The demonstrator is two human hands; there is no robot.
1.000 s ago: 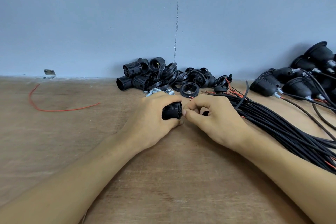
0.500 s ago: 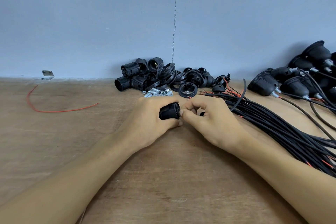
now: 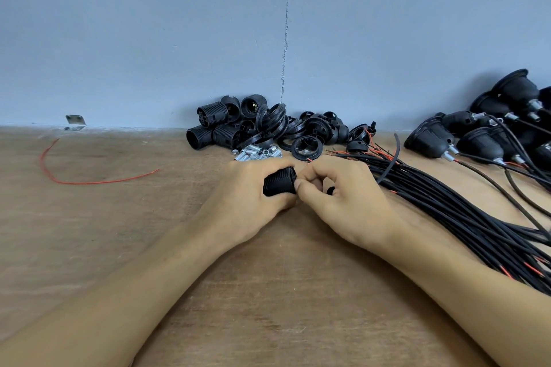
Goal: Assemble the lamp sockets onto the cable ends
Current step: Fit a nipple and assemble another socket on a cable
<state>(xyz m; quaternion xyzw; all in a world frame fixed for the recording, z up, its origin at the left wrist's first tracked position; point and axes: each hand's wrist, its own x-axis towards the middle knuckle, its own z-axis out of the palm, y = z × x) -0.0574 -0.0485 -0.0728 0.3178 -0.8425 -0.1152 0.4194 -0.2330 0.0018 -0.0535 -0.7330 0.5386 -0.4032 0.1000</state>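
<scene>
Left hand (image 3: 247,194) is gripping the ribbed socket (image 3: 278,183), fingers curling round it. Right hand (image 3: 343,202) is pinching the socket's right end, fingers narrow; possibly a wire there, unclear. Cables (image 3: 447,205) are lying right of the socket, parts pile (image 3: 253,125) behind it.

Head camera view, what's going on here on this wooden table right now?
A person is putting lamp sockets together with bare hands. The left hand grips a black threaded socket, and the right hand pinches at the socket's right end; what sits between its fingertips is hidden. A cable bundle lies to the right, loose socket parts are piled by the wall, and finished sockets on cables sit at far right.
</scene>
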